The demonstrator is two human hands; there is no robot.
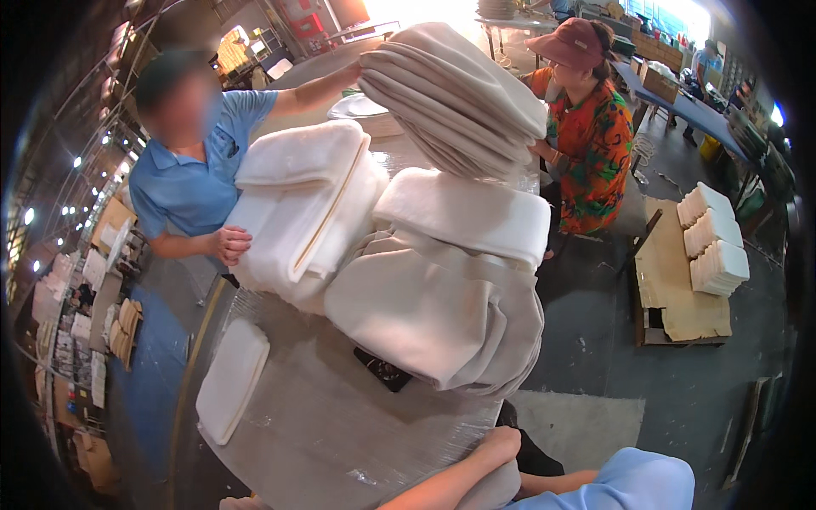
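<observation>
My left hand (pixel 500 442) is curled near the table's near right edge; whatever lies inside its fingers is hidden. My right forearm (pixel 557 484) comes from a blue sleeve at the lower right, and its hand is out of sight. Ahead of me a pile of soft beige-grey fabric covers (pixel 416 306) droops over the table (pixel 331 433). A folded white pad (pixel 463 208) rests behind that pile. A flat black object (pixel 381 370) pokes out from under the covers. On the left lies a thinner white pad (pixel 232 382), apart from my hands.
Across the table, a person in blue (pixel 191 170) and one in a patterned top (pixel 595 161) hold a large stack of grey covers (pixel 455 102). Thick white padding (pixel 297 195) lies by the first person. Stacked white pads (pixel 714 238) sit on a cardboard-topped platform (pixel 680 319) at right.
</observation>
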